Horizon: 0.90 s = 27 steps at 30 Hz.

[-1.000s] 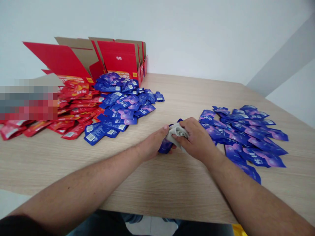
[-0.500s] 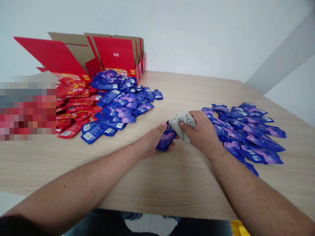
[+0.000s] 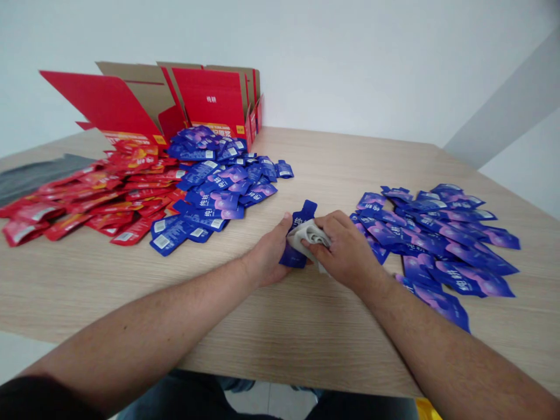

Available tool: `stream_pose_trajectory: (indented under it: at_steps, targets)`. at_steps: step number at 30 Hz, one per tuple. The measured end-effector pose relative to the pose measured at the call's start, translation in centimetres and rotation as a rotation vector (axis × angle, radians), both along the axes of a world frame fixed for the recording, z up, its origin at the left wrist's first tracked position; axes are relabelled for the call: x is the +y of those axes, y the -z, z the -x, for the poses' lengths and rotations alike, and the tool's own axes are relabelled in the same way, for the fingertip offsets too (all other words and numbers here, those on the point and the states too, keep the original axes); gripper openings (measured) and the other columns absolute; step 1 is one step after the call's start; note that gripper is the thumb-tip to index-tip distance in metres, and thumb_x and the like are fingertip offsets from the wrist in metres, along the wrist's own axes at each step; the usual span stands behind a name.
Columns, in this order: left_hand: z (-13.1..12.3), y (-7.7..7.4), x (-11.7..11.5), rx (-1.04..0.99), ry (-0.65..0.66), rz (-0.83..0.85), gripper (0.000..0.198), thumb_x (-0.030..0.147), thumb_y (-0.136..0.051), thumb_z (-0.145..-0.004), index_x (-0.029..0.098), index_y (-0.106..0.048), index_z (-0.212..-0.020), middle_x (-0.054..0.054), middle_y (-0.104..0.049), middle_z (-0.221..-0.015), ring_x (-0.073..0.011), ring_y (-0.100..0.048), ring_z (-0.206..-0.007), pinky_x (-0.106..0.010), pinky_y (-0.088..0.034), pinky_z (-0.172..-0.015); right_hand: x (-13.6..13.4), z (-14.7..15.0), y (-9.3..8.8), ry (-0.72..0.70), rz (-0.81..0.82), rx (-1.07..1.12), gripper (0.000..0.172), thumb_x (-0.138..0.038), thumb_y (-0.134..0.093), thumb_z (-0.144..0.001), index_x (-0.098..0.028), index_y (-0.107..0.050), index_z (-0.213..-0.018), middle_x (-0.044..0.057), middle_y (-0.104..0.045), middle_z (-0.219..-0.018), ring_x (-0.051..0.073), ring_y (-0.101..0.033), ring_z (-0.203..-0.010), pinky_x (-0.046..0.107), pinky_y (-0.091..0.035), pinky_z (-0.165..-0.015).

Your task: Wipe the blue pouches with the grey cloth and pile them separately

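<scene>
My left hand (image 3: 266, 254) grips a blue spouted pouch (image 3: 298, 237) at the middle of the wooden table, with the pouch's top sticking up past the cloth. My right hand (image 3: 345, 249) pinches a crumpled pale grey cloth (image 3: 311, 237) against the pouch, so the cloth hides the pouch's middle. A loose pile of similar blue pouches (image 3: 431, 236) lies just beyond my right hand, and a second blue heap (image 3: 216, 186) lies beyond my left hand.
Red pouches (image 3: 114, 201) spread across the far left of the wooden table (image 3: 301, 332), next to a flattened-open red cardboard carton (image 3: 205, 99) against the white wall. A dark grey sheet (image 3: 37, 178) lies at the far left. A yellow object (image 3: 426, 410) shows below the table's front edge.
The blue pouch has turned so its top now points up and away, and the cloth has shifted onto it. My hands have come closer together.
</scene>
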<state>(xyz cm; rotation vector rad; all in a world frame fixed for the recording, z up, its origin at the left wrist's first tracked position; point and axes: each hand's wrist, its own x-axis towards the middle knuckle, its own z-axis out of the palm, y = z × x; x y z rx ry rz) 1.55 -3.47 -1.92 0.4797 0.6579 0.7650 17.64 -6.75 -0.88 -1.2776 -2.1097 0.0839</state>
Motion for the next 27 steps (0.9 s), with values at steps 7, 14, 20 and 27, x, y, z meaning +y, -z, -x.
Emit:
stream_pose_trajectory:
  at_steps: [7, 14, 20, 27]
  targets:
    - [0.4, -0.5, 0.3, 0.001, -0.047, 0.088, 0.056, 0.064, -0.047, -0.097, 0.015, -0.071, -0.104, -0.006, -0.07, -0.08, -0.0168, -0.066, -0.066, -0.031, -0.056, -0.068, -0.9, 1.0, -0.1, -0.245, 0.202, -0.126, 0.025, -0.017, -0.069, -0.083, -0.02, -0.065, -0.108, 0.009, -0.064, -0.107, 0.023, -0.063, -0.095, 0.036, -0.054, -0.083]
    - [0.1, 0.0, -0.5, 0.152, 0.039, -0.127, 0.047, 0.053, -0.042, -0.102, 0.015, -0.069, -0.101, -0.009, -0.071, -0.087, -0.019, -0.066, -0.07, -0.032, -0.055, -0.063, 0.9, -1.5, -1.1, 0.041, -0.051, 0.01, 0.013, -0.03, -0.066, -0.09, -0.021, -0.063, -0.098, 0.008, -0.065, -0.094, 0.027, -0.06, -0.095, 0.04, -0.051, -0.084]
    - [1.0, -0.7, -0.6, 0.116, 0.135, -0.101, 0.043, 0.045, -0.046, -0.098, 0.014, -0.068, -0.119, -0.013, -0.072, -0.097, -0.0197, -0.066, -0.073, -0.031, -0.052, -0.061, 1.8, -3.5, -2.3, 0.336, -0.185, 0.13, 0.014, -0.038, -0.065, -0.089, -0.025, -0.06, -0.093, 0.005, -0.067, -0.092, 0.027, -0.06, -0.093, 0.043, -0.05, -0.084]
    - [1.8, -1.0, 0.5, -0.022, 0.126, 0.08, 0.045, 0.027, -0.047, -0.079, 0.015, -0.065, -0.118, -0.013, -0.07, -0.095, -0.0228, -0.067, -0.072, -0.033, -0.05, -0.058, 1.6, -3.4, -2.1, 0.33, -0.16, 0.193, 0.016, -0.041, -0.064, -0.09, -0.025, -0.061, -0.095, 0.004, -0.067, -0.09, 0.027, -0.062, -0.09, 0.042, -0.05, -0.08]
